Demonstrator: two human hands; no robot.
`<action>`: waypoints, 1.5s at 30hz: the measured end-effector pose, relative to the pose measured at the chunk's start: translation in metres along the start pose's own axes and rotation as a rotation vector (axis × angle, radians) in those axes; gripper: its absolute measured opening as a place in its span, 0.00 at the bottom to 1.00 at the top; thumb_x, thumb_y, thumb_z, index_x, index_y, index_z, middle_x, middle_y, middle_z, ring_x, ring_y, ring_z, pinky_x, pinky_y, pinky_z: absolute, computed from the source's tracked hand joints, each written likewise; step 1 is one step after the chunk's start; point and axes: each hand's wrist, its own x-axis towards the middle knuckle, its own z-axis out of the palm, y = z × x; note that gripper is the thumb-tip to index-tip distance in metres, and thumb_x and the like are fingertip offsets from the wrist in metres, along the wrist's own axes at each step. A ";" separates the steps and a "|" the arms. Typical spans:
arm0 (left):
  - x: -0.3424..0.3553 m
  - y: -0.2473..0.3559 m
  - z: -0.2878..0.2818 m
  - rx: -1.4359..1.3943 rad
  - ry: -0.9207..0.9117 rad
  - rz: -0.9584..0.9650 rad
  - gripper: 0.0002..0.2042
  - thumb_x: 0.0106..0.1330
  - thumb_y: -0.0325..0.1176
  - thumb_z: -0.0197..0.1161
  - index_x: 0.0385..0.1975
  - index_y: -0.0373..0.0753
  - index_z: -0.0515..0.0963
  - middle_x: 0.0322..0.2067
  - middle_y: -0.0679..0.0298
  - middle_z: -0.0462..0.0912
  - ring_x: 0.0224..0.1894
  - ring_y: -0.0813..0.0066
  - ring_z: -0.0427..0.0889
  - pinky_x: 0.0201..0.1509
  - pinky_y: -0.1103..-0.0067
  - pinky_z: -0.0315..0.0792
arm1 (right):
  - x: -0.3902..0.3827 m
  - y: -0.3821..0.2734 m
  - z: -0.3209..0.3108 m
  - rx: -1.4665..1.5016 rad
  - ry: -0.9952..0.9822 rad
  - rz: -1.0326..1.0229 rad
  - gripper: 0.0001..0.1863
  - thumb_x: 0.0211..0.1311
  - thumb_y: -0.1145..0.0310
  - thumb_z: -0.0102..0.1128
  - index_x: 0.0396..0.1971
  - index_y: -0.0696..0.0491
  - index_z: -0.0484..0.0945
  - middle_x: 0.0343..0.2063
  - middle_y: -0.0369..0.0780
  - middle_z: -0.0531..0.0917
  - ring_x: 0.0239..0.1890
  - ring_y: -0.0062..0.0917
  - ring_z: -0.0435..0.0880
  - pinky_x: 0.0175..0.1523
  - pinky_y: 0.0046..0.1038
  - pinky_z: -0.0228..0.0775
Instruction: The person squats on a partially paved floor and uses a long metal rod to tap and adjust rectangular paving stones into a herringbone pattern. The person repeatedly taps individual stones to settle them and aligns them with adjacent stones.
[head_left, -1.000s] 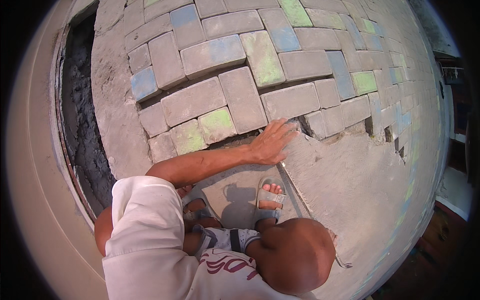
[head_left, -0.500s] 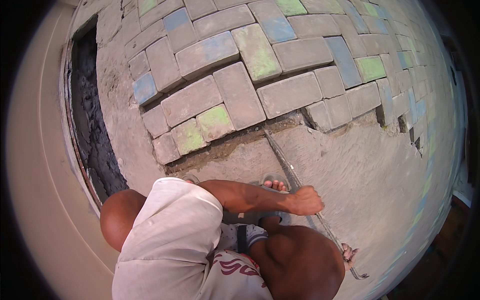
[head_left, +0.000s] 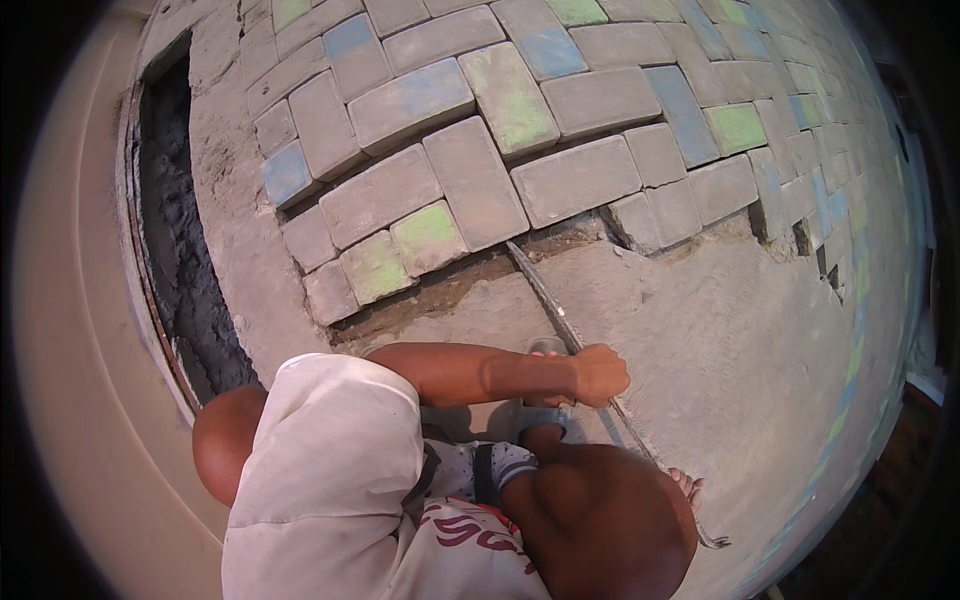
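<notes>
A long metal crowbar [head_left: 545,293] runs slantwise over the ground, with a forked, bent end [head_left: 714,542] toward me. Its far tip meets the lower edge of a long grey paver [head_left: 474,184]; whether it reaches under the block I cannot tell. My left hand [head_left: 602,375] is closed in a fist around the middle of the bar, the forearm stretched across my body. Lower down the shaft, my right hand [head_left: 688,488] has its fingers curled at the bar, partly hidden. Green-marked pavers [head_left: 428,238] lie left of the tip.
Interlocking pavers [head_left: 600,92], some painted blue or green, spread ahead with raised edges and gaps. Bare, rough ground [head_left: 700,350] stretches to the right. A dark open trench [head_left: 185,220] runs along the wall [head_left: 75,250] on the left. My sandaled foot [head_left: 546,347] is beside the bar.
The crowbar's far tip has moved left and slightly farther off, to the long paver's corner. My left hand has shifted left and away with it; my right hand has moved slightly the same way.
</notes>
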 end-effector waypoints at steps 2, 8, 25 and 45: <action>0.011 0.005 -0.003 -0.020 -0.017 0.001 0.06 0.43 0.32 0.60 0.19 0.38 0.81 0.19 0.56 0.81 0.24 0.60 0.83 0.26 0.68 0.74 | 0.004 -0.011 -0.004 -0.034 -0.058 -0.111 0.03 0.62 0.72 0.45 0.30 0.55 0.66 0.10 0.30 0.53 0.15 0.17 0.55 0.29 0.26 0.58; 0.018 0.039 0.043 -0.001 0.203 -0.009 0.05 0.44 0.32 0.62 0.17 0.38 0.80 0.16 0.56 0.80 0.22 0.59 0.83 0.23 0.67 0.74 | 0.015 -0.036 -0.029 0.159 -0.310 -0.122 0.06 0.62 0.72 0.44 0.25 0.53 0.66 0.09 0.30 0.53 0.12 0.17 0.53 0.23 0.24 0.55; 0.000 0.013 0.028 0.088 0.091 -0.015 0.05 0.48 0.34 0.58 0.17 0.41 0.75 0.16 0.57 0.78 0.22 0.57 0.82 0.19 0.65 0.71 | -0.006 0.000 -0.015 0.087 -0.356 -0.110 0.09 0.52 0.75 0.47 0.18 0.49 0.60 0.10 0.31 0.55 0.17 0.19 0.57 0.34 0.28 0.61; -0.314 -0.131 -0.205 0.583 -0.336 -0.972 0.33 0.55 0.33 0.65 0.62 0.40 0.60 0.52 0.53 0.65 0.53 0.56 0.67 0.55 0.66 0.67 | 0.164 -0.030 -0.097 0.140 -0.313 0.014 0.15 0.64 0.73 0.42 0.17 0.48 0.57 0.10 0.31 0.53 0.13 0.18 0.52 0.24 0.26 0.54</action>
